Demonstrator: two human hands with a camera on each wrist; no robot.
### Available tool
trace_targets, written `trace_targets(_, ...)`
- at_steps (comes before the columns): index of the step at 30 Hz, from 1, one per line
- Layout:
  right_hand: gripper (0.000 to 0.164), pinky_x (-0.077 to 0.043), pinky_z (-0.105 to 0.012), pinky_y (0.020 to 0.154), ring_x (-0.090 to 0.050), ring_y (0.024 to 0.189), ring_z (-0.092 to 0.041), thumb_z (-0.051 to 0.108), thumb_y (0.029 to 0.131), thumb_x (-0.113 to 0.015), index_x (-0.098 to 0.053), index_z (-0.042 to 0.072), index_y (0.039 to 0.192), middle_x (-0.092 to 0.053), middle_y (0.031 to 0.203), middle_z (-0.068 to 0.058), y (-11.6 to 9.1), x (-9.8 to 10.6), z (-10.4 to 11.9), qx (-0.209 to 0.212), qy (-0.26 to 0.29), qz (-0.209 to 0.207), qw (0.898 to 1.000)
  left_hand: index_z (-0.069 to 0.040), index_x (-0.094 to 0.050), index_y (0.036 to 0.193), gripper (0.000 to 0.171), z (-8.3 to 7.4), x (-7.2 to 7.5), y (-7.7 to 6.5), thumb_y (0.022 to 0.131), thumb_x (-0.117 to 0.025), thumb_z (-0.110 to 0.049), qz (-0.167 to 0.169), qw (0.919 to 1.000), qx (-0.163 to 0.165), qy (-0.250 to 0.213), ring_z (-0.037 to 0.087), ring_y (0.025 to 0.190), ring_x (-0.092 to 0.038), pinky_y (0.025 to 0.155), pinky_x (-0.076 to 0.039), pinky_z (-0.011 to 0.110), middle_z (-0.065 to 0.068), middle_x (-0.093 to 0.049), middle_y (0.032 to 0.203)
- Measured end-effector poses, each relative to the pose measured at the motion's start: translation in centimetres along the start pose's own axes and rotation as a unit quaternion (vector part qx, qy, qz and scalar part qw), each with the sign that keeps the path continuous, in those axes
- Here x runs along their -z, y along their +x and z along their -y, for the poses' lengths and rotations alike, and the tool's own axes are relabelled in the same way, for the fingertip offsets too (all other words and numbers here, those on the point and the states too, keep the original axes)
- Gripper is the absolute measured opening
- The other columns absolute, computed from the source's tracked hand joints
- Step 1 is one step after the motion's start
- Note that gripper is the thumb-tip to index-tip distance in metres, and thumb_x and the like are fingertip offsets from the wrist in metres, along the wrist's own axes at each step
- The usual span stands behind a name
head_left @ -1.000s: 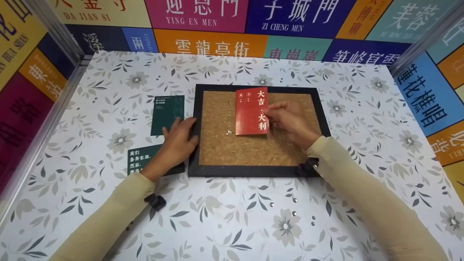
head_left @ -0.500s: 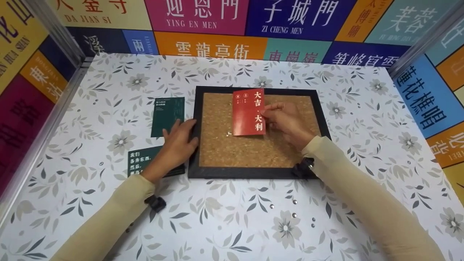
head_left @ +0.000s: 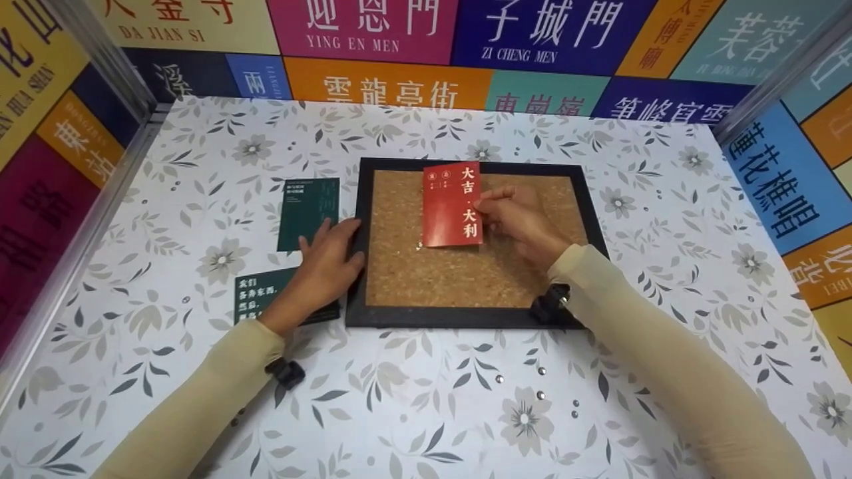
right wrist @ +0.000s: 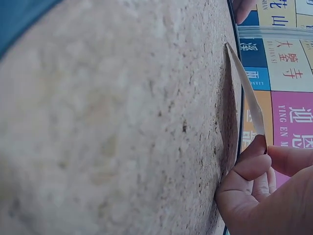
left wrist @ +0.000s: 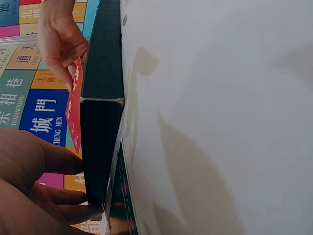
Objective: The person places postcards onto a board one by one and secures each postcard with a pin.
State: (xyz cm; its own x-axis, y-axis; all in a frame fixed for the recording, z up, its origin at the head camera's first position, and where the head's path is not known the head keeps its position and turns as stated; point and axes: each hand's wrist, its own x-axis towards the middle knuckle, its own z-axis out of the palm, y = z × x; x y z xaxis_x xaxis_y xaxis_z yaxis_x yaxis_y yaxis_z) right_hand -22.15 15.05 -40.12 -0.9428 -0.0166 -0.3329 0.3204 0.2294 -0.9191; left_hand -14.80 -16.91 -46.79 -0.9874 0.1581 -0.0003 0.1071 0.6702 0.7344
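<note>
My right hand [head_left: 520, 218] pinches a red card [head_left: 444, 207] with white Chinese characters by its right edge, between thumb and fingers. The card slants over the upper middle of a cork board [head_left: 426, 283] with a black frame. In the right wrist view the card [right wrist: 250, 100] shows edge-on, its far edge down at the cork and its near edge raised in the fingers. My left hand [head_left: 329, 259] rests its fingertips on the left side of the frame, the fingers fairly straight. In the left wrist view those fingers [left wrist: 63, 160] touch the frame's edge [left wrist: 100, 147].
A dark green card [head_left: 303, 209] lies left of the board. Another green card [head_left: 256, 286] with white writing lies partly under my left wrist. Several small silver tacks [head_left: 541, 395] are scattered in front of the board. Colourful lettered panels [head_left: 399, 83] wall the table's back and sides.
My right hand has shifted the red card slightly to the left over the cork. The left hand stays at the frame.
</note>
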Motion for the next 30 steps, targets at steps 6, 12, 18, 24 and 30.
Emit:
trace_targets(6,0.021,-0.050,-0.023,0.064,-0.059,0.076,-0.013,0.009,0.106,-0.069,-0.073,-0.001,0.123,-0.073,0.117,-0.011,0.2,-0.2,0.1,0.005,-0.009,-0.005,1.000,0.002,-0.047,0.162,0.059,-1.2,0.4,-0.5,0.106,-0.061,-0.009,-0.004,1.0000,-0.002,-0.001,0.055,0.164,-0.016,0.124,0.008,0.082,0.024,-0.045,0.169)
trace_targets(12,0.014,-0.052,-0.022,0.060,-0.060,0.070,-0.011,0.005,0.104,-0.070,-0.072,-0.004,0.115,-0.072,0.107,-0.012,0.7,-0.4,-0.1,0.017,-0.042,-0.009,0.999,0.004,-0.046,0.162,0.057,-3.2,1.4,-1.5,0.107,-0.059,-0.006,0.007,0.9999,0.009,-0.003,0.055,0.165,-0.013,0.125,0.008,0.080,0.026,-0.043,0.170)
trace_targets(18,0.010,-0.059,-0.021,0.060,-0.067,0.062,-0.010,0.002,0.101,-0.070,-0.067,-0.005,0.108,-0.070,0.095,-0.014,1.2,-0.4,-0.2,0.047,-0.099,-0.004,0.994,0.003,-0.045,0.163,0.058,-2.3,1.0,-1.0,0.108,-0.059,-0.008,0.012,0.9999,0.012,0.002,0.054,0.165,-0.012,0.125,0.009,0.079,0.024,-0.042,0.171)
trace_targets(24,0.011,-0.057,-0.022,0.053,-0.068,0.055,-0.012,0.004,0.101,-0.072,-0.074,-0.006,0.099,-0.074,0.083,-0.013,1.5,-0.5,-0.1,0.088,-0.186,-0.002,0.979,0.004,-0.043,0.164,0.058,-2.9,1.4,-1.1,0.109,-0.058,-0.006,0.021,0.9996,0.017,0.010,0.054,0.165,-0.011,0.125,0.008,0.080,0.024,-0.040,0.172)
trace_targets(30,0.013,-0.056,-0.022,0.054,-0.068,0.057,-0.015,0.009,0.103,-0.074,-0.073,-0.003,0.098,-0.075,0.089,-0.015,1.6,-0.6,0.0,0.092,-0.236,0.003,0.967,0.006,-0.045,0.162,0.058,-2.8,1.3,-1.1,0.107,-0.058,-0.006,0.013,0.9999,0.005,-0.001,0.056,0.164,-0.012,0.124,0.008,0.081,0.026,-0.042,0.170)
